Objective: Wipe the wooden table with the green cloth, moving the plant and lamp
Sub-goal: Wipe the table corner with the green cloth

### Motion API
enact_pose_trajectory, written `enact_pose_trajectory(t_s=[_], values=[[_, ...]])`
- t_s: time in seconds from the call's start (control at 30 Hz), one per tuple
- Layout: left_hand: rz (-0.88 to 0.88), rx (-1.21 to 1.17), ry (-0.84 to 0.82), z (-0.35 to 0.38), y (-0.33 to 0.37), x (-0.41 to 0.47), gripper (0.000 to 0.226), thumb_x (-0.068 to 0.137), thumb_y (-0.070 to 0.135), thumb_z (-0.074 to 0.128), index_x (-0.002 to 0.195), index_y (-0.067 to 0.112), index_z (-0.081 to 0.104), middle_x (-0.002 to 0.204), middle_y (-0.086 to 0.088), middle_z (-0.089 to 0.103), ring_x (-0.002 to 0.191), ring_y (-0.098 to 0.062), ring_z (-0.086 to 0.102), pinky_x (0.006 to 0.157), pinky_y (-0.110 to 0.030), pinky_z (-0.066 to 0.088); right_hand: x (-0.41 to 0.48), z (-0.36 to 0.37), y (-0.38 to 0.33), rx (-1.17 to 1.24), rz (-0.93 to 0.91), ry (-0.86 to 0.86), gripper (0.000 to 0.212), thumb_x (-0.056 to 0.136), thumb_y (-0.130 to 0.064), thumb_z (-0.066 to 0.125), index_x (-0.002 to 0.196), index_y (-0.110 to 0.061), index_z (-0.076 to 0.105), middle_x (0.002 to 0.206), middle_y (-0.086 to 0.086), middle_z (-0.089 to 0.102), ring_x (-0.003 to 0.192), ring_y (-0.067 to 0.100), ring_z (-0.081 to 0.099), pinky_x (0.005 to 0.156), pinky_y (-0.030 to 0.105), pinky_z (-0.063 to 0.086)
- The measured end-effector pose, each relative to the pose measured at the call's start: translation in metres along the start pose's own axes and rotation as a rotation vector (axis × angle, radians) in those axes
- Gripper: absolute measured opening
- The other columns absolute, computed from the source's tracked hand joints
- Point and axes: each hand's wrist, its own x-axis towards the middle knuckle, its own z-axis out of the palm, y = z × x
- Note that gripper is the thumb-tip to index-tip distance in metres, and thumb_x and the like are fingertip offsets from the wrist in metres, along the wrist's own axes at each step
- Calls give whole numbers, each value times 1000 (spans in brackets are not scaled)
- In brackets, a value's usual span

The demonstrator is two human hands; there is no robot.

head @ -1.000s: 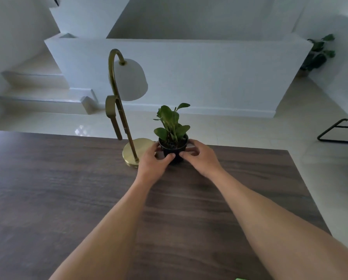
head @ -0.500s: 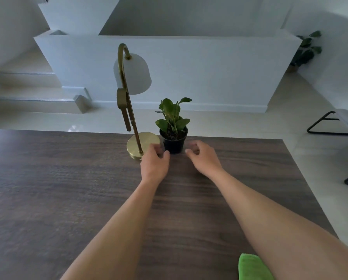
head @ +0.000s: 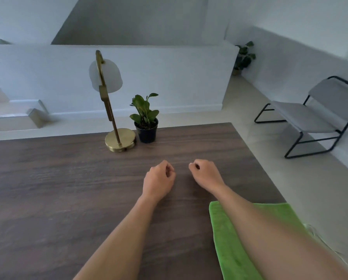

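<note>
The dark wooden table (head: pixel 68 188) fills the lower view. A brass lamp (head: pixel 120 139) with a white shade stands near its far edge. Right beside the lamp's base sits a small plant (head: pixel 145 126) in a black pot. My left hand (head: pixel 159 180) and my right hand (head: pixel 205 174) hover over the middle of the table, well short of the pot. Both have loosely curled fingers and hold nothing. The green cloth (head: pixel 227 239) lies flat at the near right of the table, partly hidden under my right forearm.
The table's right edge runs diagonally past the cloth. A grey chair with a black frame (head: pixel 314 116) stands on the floor to the right. A low white wall and steps lie beyond the far edge, with a potted plant (head: pixel 245 55) in the corner.
Both hands let go of the plant pot and drew back toward me. The view tilted down and right, bringing the green cloth and chair into sight.
</note>
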Motion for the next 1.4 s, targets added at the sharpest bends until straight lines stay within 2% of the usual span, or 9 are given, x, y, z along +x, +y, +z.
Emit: enact_pose_trajectory(t_s=[0.33,0.47,0.57,0.63,0.73,0.83,0.9,1.03,1.4], values=[[66,-24,32,27,40,-51,3,86,27,59,85,26,61,71,10,64,72,-11,61,72,-35,52,-70,-41,45,-56,-36,50,41,93,-34,47,57,-15,39,59,1,52,69,30,55,59,38,36],[89,-15,19,55,52,-84,4,85,25,58,86,23,62,76,11,65,77,-15,62,73,-34,50,-107,-57,82,-40,-70,130,37,97,-31,47,62,-20,41,59,-3,52,58,19,51,52,32,32],[147,18,25,76,55,-111,9,84,26,59,91,22,62,88,9,63,86,-17,59,80,-38,48,-134,-65,108,-59,-124,166,18,98,-27,47,84,-22,56,81,-4,60,73,12,57,60,24,43],[163,80,32,88,54,-127,16,86,28,59,100,21,62,99,6,62,97,-18,56,88,-38,42,-152,-67,124,-111,-149,179,23,96,-31,46,110,-18,59,108,1,63,98,17,60,84,33,51],[167,146,48,100,53,-147,23,88,29,57,108,19,61,111,3,59,109,-20,50,91,-38,34,-184,-70,146,-259,-144,47,57,97,-47,40,148,-21,35,153,4,37,141,24,35,117,46,27],[174,189,65,106,53,-159,28,90,32,55,114,19,59,117,1,56,114,-21,47,96,-40,32,-206,-69,162,-442,-102,-74,72,94,-67,27,155,-36,6,163,-2,-7,151,29,-7,119,57,-3],[169,209,77,107,50,-162,30,91,34,54,117,19,58,120,1,54,116,-21,45,99,-40,30,-210,-63,167,-530,-61,-106,75,90,-75,14,154,-40,-4,158,-4,-20,148,33,-18,114,64,-13],[159,249,106,102,41,-155,30,93,38,52,117,22,58,122,2,53,119,-20,43,101,-39,25,-201,-59,163,-598,-62,-134,79,84,-80,2,151,-41,-15,158,-2,-23,145,37,-23,110,70,-15],[131,366,116,82,11,-32,39,94,34,50,133,32,54,142,6,47,136,-17,33,111,-43,17,-98,-46,141,-599,-135,-142,78,83,-81,2,149,-44,-16,160,-5,-22,145,34,-25,111,69,-11]])
